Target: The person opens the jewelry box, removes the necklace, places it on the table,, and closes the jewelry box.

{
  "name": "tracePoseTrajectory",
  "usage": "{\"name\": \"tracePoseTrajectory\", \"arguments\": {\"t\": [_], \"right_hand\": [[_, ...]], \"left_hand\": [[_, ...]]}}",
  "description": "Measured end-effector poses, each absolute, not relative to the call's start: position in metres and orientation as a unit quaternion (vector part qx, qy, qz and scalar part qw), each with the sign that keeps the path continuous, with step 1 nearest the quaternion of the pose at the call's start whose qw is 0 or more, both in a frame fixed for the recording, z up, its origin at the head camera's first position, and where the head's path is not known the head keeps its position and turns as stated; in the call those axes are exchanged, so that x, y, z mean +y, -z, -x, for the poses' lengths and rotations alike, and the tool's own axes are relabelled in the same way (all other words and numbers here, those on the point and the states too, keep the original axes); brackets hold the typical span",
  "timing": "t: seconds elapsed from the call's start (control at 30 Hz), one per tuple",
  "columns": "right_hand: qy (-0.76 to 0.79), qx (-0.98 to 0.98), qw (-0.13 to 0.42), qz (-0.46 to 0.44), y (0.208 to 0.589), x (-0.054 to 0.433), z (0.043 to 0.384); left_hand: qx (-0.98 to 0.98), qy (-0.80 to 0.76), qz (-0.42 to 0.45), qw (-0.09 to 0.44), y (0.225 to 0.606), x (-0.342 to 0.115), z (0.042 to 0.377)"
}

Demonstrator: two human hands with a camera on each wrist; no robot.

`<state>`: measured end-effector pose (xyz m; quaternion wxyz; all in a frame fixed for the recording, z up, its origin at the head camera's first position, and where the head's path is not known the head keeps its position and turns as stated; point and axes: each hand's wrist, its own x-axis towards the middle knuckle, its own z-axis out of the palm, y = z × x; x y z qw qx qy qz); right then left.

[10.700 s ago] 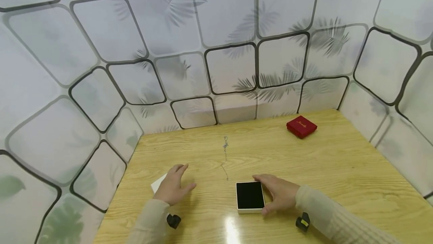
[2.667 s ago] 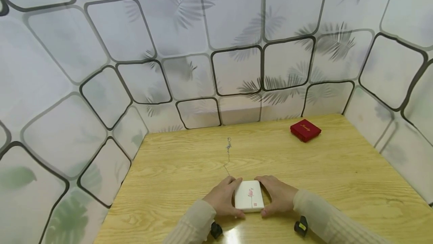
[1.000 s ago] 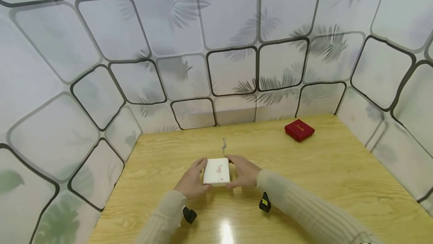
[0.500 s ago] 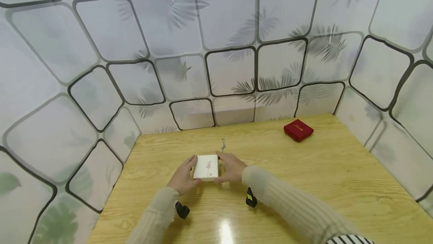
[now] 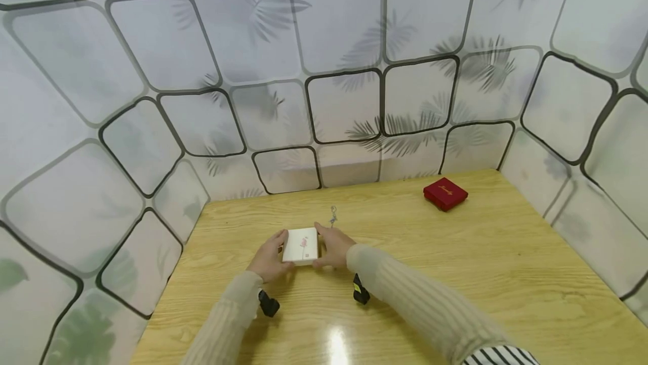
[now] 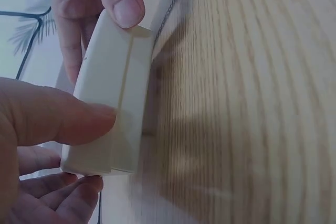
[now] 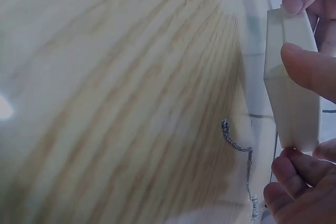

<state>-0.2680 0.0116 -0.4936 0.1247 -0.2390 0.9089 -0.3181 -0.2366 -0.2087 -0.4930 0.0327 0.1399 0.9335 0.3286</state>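
Note:
A white square box (image 5: 301,246) with a pink flower printed on its closed lid sits between my two hands. My left hand (image 5: 266,259) grips its left side, the thumb (image 6: 79,121) on the near wall and the fingertips at the far edge. From the right, my right hand (image 5: 334,248) pinches it the same way, thumb (image 7: 310,69) in front. In the right wrist view the box appears raised a little off the table. Just behind the right fingertips lies a thin silver chain (image 5: 333,214), partly hidden in the head view; more of it (image 7: 248,169) shows in the right wrist view.
A dark red box (image 5: 445,193) with gold lettering lies toward the back right of the wooden table (image 5: 455,264). Patterned cloth walls (image 5: 349,106) enclose the table at the back and sides.
Long before, the box stood uncovered, black inside, its lid beneath my left hand; then the lid went on. Over the last second both hands carry the closed box left and slightly back.

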Motion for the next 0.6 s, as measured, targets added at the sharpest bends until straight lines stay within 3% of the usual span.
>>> {"name": "tracePoseTrajectory", "arguments": {"t": [0.6], "right_hand": [[0.278, 0.923, 0.141, 0.225, 0.501, -0.003, 0.283]], "left_hand": [[0.941, -0.309, -0.132, 0.048, 0.500, -0.215, 0.253]]}}
